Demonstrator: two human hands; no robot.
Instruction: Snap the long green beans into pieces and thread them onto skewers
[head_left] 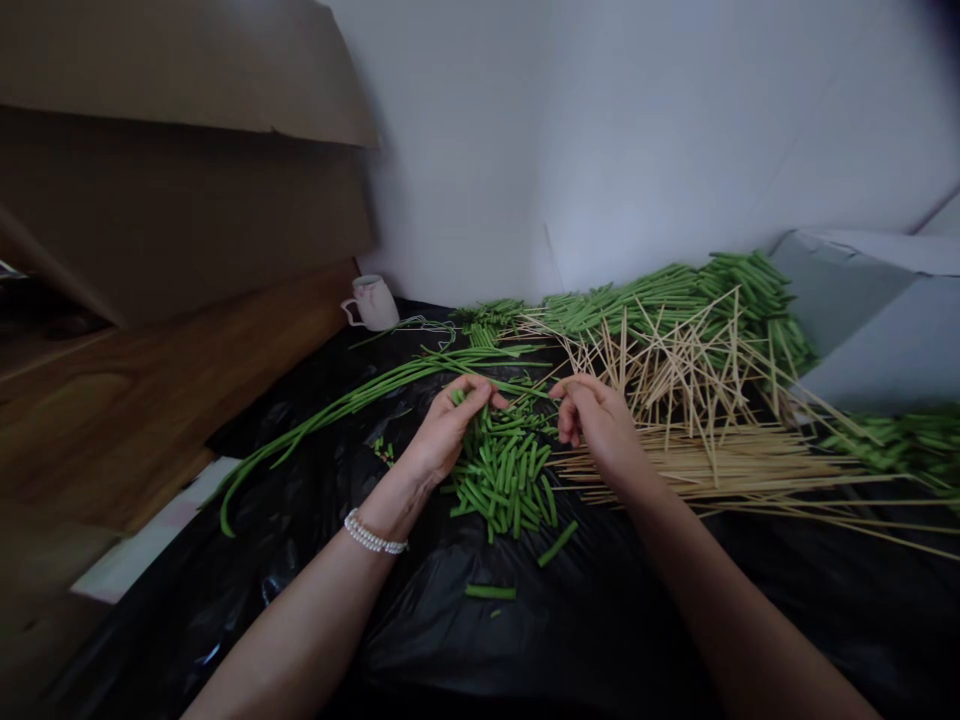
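My left hand [451, 425], with a beaded bracelet [373, 535] at the wrist, is closed around short green stem pieces. A bit of green shows between the thumb and fingers. My right hand [594, 420] is pinched a little to the right, at the same height; what lies in its fingertips is too small to make out. Under and between the hands is a loose heap of cut green stem pieces [506, 480]. Long uncut green stems [337, 408] stretch from behind the hands toward the left. Thin wooden skewers [705, 465] lie beside my right wrist.
Black plastic sheeting [465, 650] covers the work surface. Criss-crossed skewers [667, 370] lie before stacked green bundles [660, 295] along the wall. A mug [373, 303] stands back left, near a large cardboard box [187, 190]. More green pieces [904, 445] lie at right.
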